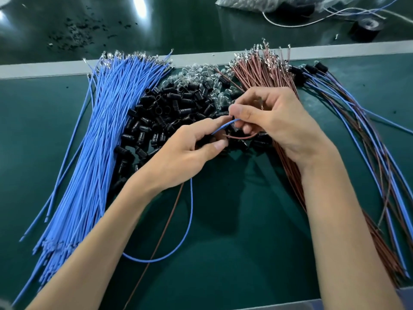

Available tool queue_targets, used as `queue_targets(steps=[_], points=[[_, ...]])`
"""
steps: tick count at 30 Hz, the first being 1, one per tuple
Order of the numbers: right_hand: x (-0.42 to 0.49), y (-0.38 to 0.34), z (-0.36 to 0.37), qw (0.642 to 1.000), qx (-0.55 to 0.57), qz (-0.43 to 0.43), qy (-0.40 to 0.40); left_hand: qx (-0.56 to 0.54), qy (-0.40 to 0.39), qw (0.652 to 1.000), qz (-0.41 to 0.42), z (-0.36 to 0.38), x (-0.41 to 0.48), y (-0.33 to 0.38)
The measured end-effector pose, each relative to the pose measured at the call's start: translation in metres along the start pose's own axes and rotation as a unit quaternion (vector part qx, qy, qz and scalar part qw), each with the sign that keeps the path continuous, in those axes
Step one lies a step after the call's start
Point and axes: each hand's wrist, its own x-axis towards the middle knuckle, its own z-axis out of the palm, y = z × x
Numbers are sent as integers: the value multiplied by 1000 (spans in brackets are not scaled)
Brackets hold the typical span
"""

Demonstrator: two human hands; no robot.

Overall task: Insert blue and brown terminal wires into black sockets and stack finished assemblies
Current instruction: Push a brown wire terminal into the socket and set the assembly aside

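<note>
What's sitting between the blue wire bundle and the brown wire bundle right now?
Head view: a heap of black sockets lies between the blue wire bundle and the brown wire bundle, with clear bulbs at its far end.

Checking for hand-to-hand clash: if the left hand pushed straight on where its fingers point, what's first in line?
Probably the right hand. The left hand points up-right along the blue wire held between them, and the right fingertips sit just ahead. Depth is unclear.
</note>
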Motion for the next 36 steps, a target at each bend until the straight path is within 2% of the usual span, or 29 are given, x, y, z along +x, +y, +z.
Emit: queue_targets(steps=[7, 11, 23, 28, 36], points=[[-1, -3, -5, 992, 83, -47, 79, -56, 38, 995, -71, -4, -3, -5], [-2, -2, -7, 993, 48, -61, 93, -66, 54, 993, -76, -3, -3, -6], [-4, -3, -4, 991, -57, -96, 80, -59, 12, 995, -74, 0, -7, -3], [-6, -3, -4, 994, -43, -76, 68, -99, 42, 992, -58, 2, -7, -2], [-7, 0, -9, 999, -31, -37, 11, -46, 132, 990, -34, 7, -5, -3]])
